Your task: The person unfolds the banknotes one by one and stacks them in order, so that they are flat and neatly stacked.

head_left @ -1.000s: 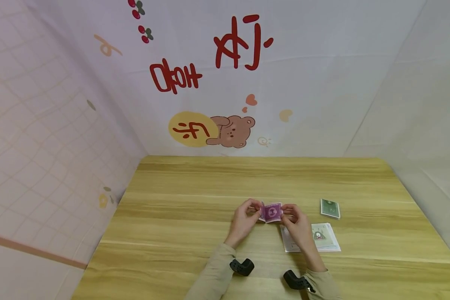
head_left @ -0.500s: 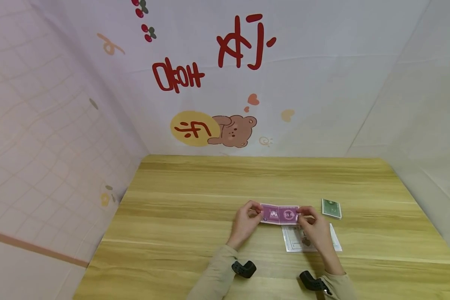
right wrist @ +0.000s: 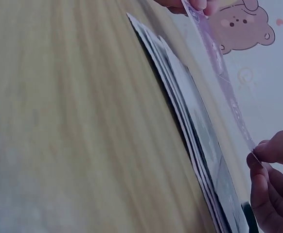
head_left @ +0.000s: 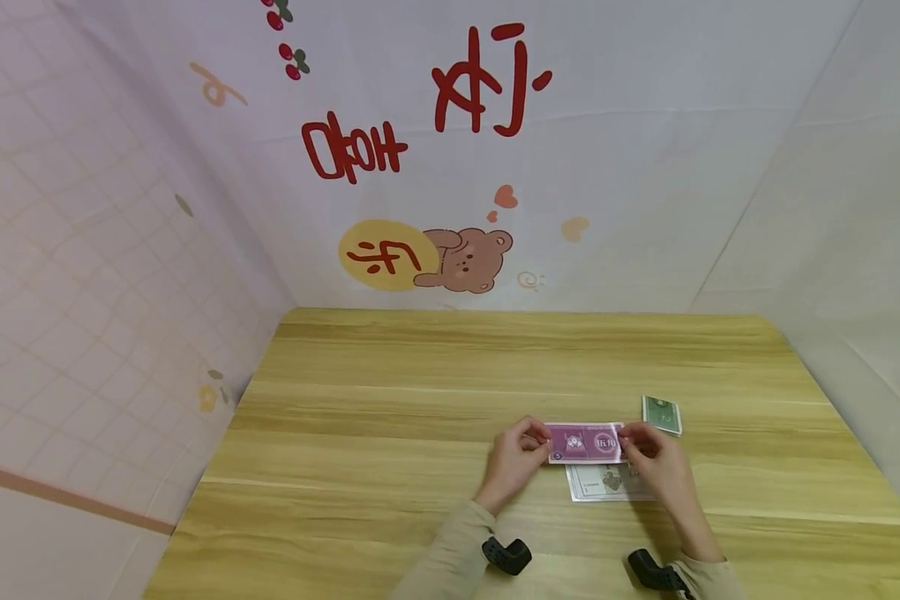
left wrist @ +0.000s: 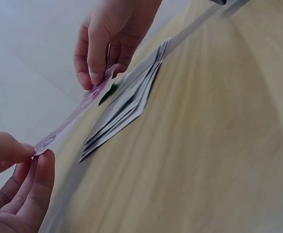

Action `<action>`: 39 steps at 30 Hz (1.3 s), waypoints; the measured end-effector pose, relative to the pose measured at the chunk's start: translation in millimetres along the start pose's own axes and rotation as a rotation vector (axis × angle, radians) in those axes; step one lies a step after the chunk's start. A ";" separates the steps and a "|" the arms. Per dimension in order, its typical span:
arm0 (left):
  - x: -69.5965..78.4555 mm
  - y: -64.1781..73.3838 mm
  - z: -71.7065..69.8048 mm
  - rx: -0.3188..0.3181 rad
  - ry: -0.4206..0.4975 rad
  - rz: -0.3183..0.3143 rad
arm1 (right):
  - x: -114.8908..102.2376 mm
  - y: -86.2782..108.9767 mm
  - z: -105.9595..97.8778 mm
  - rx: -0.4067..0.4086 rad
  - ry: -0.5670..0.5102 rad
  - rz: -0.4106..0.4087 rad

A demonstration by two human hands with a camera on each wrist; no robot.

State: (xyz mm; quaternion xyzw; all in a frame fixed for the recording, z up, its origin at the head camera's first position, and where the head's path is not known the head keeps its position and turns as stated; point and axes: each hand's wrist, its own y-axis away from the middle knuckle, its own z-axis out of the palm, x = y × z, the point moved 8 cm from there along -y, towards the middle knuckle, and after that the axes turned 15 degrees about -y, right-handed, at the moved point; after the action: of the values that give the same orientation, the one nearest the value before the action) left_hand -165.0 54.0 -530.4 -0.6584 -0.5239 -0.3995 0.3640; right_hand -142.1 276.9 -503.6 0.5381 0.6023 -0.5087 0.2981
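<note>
A purple play banknote (head_left: 587, 444) is stretched flat between the two hands, above a stack of white printed notes (head_left: 600, 485). The left hand (head_left: 516, 457) pinches its left end between thumb and fingers. At the opposite end, the right hand (head_left: 662, 463) pinches the note the same way. In the left wrist view the banknote (left wrist: 73, 114) hangs clear of the fanned paper stack (left wrist: 124, 104). From the right wrist the layered edges of the stack (right wrist: 185, 116) show below the note. The note and right hand cover part of the stack.
Just beyond the right hand lies a folded green banknote (head_left: 662, 415) on the wooden table (head_left: 360, 433). A white cloth backdrop (head_left: 630, 167) with a printed bear rises behind the table. Each wrist wears a black device, such as the left wrist mount (head_left: 507, 556).
The purple banknote was folded and has been unfolded as the right hand moved rightward. Both hands then shifted right and slightly nearer, bringing the flat note over the paper stack.
</note>
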 end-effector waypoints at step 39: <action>38.2 15.6 49.4 -0.003 -0.279 0.122 | 18.2 17.8 -42.8 -0.057 0.305 0.113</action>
State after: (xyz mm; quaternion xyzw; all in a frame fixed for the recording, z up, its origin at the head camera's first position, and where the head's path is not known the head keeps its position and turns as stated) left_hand -137.5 110.7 -517.2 -0.7387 -0.5278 -0.2818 0.3104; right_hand -121.6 321.3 -512.3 0.6335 0.6233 -0.3865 0.2467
